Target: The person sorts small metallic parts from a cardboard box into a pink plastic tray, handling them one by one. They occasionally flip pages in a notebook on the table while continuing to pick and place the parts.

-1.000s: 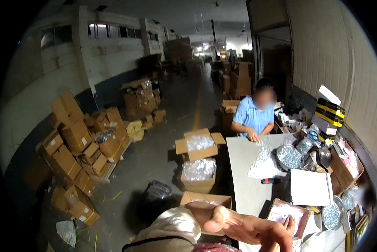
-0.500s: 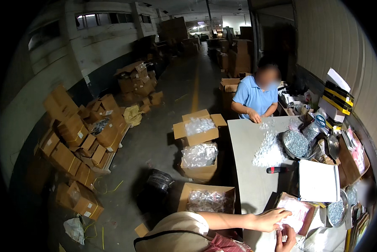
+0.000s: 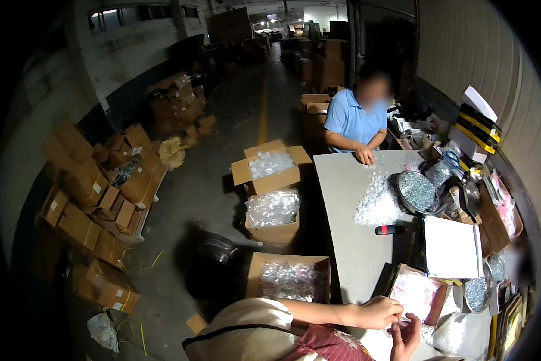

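Observation:
Close together at the near edge of a small cardboard box [image 3: 443, 305] are both my hands. My left hand [image 3: 381, 313] reaches in from the left with its fingers drawn together in a pinch. Just below and right of it, my right hand [image 3: 407, 338] has bent fingers, with its thumb and fingertips meeting near the left fingertips. Whatever lies between them is too small to make out. The box holds clear plastic bags [image 3: 412, 293] with pink markings.
A white pad [image 3: 453, 248] lies beyond the box, by a bowl of small metal parts [image 3: 477, 292]. Farther off are a red-black tool handle [image 3: 391, 230], a heap of white pieces [image 3: 376, 201] and a pan of metal parts [image 3: 419, 191]. A person in blue [image 3: 357, 120] works opposite.
My left hand has drawn back from over the bags to the box's near left corner, and its fingers have closed. My right hand stays beside it. The whole view has shifted slightly.

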A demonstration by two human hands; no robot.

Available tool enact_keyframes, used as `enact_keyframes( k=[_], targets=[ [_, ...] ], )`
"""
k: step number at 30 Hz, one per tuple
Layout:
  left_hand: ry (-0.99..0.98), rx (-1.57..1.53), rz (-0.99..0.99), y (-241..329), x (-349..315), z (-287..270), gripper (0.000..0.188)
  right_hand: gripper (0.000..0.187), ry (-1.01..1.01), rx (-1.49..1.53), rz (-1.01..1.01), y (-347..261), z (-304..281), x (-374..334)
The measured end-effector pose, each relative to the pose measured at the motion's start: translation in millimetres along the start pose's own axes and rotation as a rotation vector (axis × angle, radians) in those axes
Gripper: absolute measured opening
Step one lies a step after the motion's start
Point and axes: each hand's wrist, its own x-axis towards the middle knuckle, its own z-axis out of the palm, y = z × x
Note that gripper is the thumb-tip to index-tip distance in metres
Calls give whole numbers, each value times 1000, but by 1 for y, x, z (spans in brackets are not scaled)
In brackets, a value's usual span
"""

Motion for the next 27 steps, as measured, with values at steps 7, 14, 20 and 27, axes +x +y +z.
enact_keyframes(
  k=[7, 14, 20, 27],
  targets=[
    [-9, -2, -115, 1, 6, -21, 22, 52, -114, -79, 83, -6, 12, -2],
    [-56, -118, -138, -5, -2, -4, 21, 49, 179, -501, -211, -11, 1, -18],
    [-66, -150, -135, -8, -2, 2, 27, 37, -68, -837, -493, -104, 8, -15],
    [-136, -14, 5, -15, -10, 10, 31, 45, -80, -743, -292, -56, 1, -26]
  ],
)
